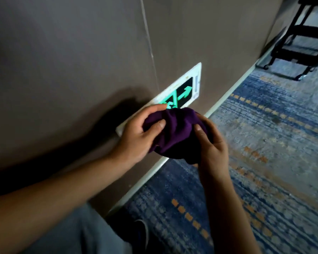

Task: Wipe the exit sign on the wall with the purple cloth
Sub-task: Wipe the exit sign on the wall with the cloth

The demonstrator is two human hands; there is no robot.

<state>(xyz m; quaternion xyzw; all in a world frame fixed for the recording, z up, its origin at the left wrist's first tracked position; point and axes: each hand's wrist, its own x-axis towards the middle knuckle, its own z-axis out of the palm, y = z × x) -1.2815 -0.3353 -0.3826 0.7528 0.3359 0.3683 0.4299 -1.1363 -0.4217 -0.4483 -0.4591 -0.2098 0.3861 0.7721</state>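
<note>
Low down, a bunched purple cloth (174,132), soft and wadded into a ball, gripped from both sides: left hand (136,136) closed on its left edge with thumb pressed into the folds, right hand (212,143) cupped round its right and underside with thumb on top. Both hands close together, joined only through the fabric, neither flat against anything. Just beyond, to the far side of the bundle, a rectangular white-framed exit sign with glowing green arrow and figure on black (184,90), mounted flush in the brown wall (72,61) close above the pale skirting strip (228,96). Long axis of the sign slanting from near-left to far-right; its near-left end hidden behind the left hand and the cloth, its far-right end with the arrow fully exposed. Cloth's far edge overlapping the sign's lower middle in view, though contact with the face cannot be told. Left hand nearer the wall and the sign, its fingertips (160,107) almost at the lit panel; right hand further out over the blue patterned carpet (264,143). Probably readying the cloth, wiping not yet begun or between strokes. Likely next: press the wad forward onto the panel and sweep along that slant toward the far-right end. Black wheeled cart frame (297,43) well apart, far right.
</note>
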